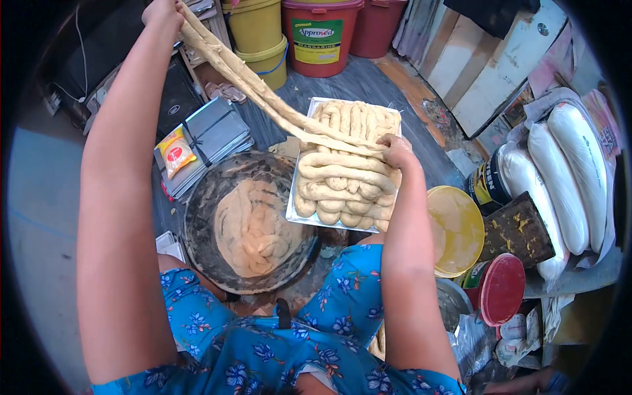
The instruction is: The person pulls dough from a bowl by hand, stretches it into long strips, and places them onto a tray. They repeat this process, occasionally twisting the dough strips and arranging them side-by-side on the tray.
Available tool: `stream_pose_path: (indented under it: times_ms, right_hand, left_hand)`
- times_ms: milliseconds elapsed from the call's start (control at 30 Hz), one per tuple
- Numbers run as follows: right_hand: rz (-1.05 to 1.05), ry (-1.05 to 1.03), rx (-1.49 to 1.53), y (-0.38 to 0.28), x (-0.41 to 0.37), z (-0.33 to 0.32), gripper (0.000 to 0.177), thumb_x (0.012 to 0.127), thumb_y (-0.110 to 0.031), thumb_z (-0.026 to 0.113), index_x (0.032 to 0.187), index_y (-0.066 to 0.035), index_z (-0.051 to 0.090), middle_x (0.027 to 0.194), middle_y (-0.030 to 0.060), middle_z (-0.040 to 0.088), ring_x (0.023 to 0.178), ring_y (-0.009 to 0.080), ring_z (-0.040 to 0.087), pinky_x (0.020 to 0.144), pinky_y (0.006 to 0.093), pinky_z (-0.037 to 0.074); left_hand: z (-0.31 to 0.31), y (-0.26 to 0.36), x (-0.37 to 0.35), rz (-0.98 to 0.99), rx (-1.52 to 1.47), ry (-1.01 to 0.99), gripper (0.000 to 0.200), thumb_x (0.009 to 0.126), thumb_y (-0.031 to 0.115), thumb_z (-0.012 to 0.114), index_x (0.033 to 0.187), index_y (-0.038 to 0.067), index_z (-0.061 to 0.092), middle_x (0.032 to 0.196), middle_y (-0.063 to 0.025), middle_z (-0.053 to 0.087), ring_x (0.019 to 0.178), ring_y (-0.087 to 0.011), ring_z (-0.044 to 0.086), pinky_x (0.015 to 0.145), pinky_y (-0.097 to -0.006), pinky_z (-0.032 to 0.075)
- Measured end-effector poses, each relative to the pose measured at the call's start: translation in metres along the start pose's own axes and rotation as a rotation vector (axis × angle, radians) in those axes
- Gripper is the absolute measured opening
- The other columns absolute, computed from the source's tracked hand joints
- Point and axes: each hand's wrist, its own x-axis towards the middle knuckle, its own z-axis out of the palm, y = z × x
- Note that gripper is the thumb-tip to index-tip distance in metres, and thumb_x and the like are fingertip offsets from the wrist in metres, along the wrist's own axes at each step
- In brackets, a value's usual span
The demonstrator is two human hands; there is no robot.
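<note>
A long doubled rope of dough (253,92) stretches slantwise between my two hands. High at the upper left, my left hand (163,14) is closed around one end of it. My right hand (397,151) grips the other end at the right side of a tray (291,204). Thick dough strands lie piled on that tray, lengthwise at the far end and crosswise nearer me. To the left of the tray, a wide dark basin (197,227) holds a mass of brownish dough (253,227).
Yellow tubs (258,29) and a red margarine bucket (322,39) stand at the back. A yellow packet (176,153) lies on stacked flat metal sheets (217,125). On the right are a yellow bucket (455,230), a red lid (502,289) and long white plastic-wrapped rolls (559,184).
</note>
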Motion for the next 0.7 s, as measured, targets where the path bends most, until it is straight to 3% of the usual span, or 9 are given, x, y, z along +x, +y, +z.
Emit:
stream_pose_path:
  times_ms: [67,100,200,367,467,533,600,667,700]
  right_hand:
    - [-0.025,0.117,-0.250,-0.008,0.004,0.009,0.049,0.067,-0.005,0.062,0.115,-0.014,0.059,0.114,0.0129,0.062,0.104,0.0273,0.059,0.088,0.0350,0.047]
    - [-0.054,0.126,-0.212,-0.025,-0.006,0.005,0.055,0.071,-0.005,0.059,0.124,-0.016,0.052,0.125,0.0141,0.054,0.113,0.0288,0.054,0.095,0.0354,0.043]
    - [-0.162,0.100,0.085,-0.050,0.017,0.042,0.050,0.078,-0.008,0.052,0.128,-0.015,0.048,0.131,0.0103,0.048,0.127,0.0252,0.040,0.104,0.0517,0.027]
    - [-0.180,-0.102,-0.234,-0.097,-0.002,0.057,0.048,0.081,-0.012,0.052,0.129,-0.014,0.049,0.136,0.0108,0.044,0.130,0.0237,0.036,0.103,0.0499,0.028]
    - [-0.268,-0.088,-0.202,-0.086,0.007,0.059,0.046,0.082,-0.015,0.055,0.128,-0.015,0.050,0.121,0.0145,0.057,0.114,0.0320,0.052,0.101,0.0488,0.033]
    - [-0.228,-0.216,-0.125,-0.085,0.002,0.043,0.045,0.082,-0.015,0.056,0.127,-0.016,0.050,0.116,0.0144,0.059,0.110,0.0323,0.055,0.097,0.0429,0.037]
    - [-0.192,-0.300,-0.050,-0.079,0.003,0.036,0.045,0.082,-0.014,0.056,0.127,-0.017,0.051,0.113,0.0142,0.061,0.107,0.0324,0.056,0.095,0.0379,0.040]
    - [-0.164,-0.349,0.030,-0.067,0.010,0.042,0.046,0.081,-0.012,0.056,0.126,-0.017,0.051,0.110,0.0140,0.062,0.105,0.0322,0.057,0.093,0.0338,0.043]
    - [-0.170,-0.358,0.032,-0.066,0.009,0.041,0.045,0.081,-0.010,0.054,0.126,-0.018,0.052,0.115,0.0133,0.060,0.108,0.0313,0.056,0.095,0.0367,0.040]
  left_hand:
    - [0.022,-0.011,-0.054,0.030,0.041,0.062,0.008,0.069,0.005,0.050,0.062,0.008,0.050,0.059,-0.0094,0.047,0.048,-0.0225,0.045,0.044,-0.0351,0.039]
    - [0.032,-0.020,-0.072,0.031,0.060,0.060,0.008,0.069,0.005,0.050,0.062,0.008,0.050,0.059,-0.0095,0.047,0.048,-0.0224,0.046,0.044,-0.0348,0.039]
    - [0.050,-0.059,-0.090,0.021,0.067,-0.067,0.010,0.069,0.006,0.050,0.061,0.011,0.051,0.054,-0.0051,0.043,0.043,-0.0197,0.041,0.040,-0.0322,0.036]
    - [0.074,-0.083,-0.114,0.045,-0.022,-0.121,0.014,0.072,0.008,0.048,0.059,0.013,0.050,0.051,-0.0027,0.042,0.042,-0.0173,0.039,0.039,-0.0308,0.033]
    - [0.082,-0.070,-0.096,0.161,-0.005,-0.016,0.014,0.073,0.008,0.047,0.060,0.013,0.051,0.050,-0.0026,0.042,0.042,-0.0171,0.040,0.039,-0.0308,0.033]
    - [0.075,-0.055,-0.083,0.244,-0.014,-0.041,0.014,0.071,0.007,0.047,0.059,0.012,0.051,0.051,-0.0038,0.042,0.042,-0.0183,0.041,0.040,-0.0317,0.036]
    - [0.088,-0.019,-0.148,0.139,-0.076,0.111,0.013,0.070,0.006,0.047,0.058,0.012,0.050,0.052,-0.0042,0.041,0.043,-0.0188,0.041,0.040,-0.0337,0.038]
    - [0.076,-0.019,-0.114,0.231,-0.097,0.101,0.011,0.067,0.004,0.048,0.058,0.010,0.051,0.052,-0.0048,0.041,0.044,-0.0197,0.041,0.040,-0.0348,0.038]
    - [0.074,-0.021,-0.102,0.276,-0.107,0.094,0.011,0.066,0.003,0.048,0.059,0.010,0.052,0.053,-0.0052,0.042,0.044,-0.0201,0.041,0.040,-0.0354,0.038]
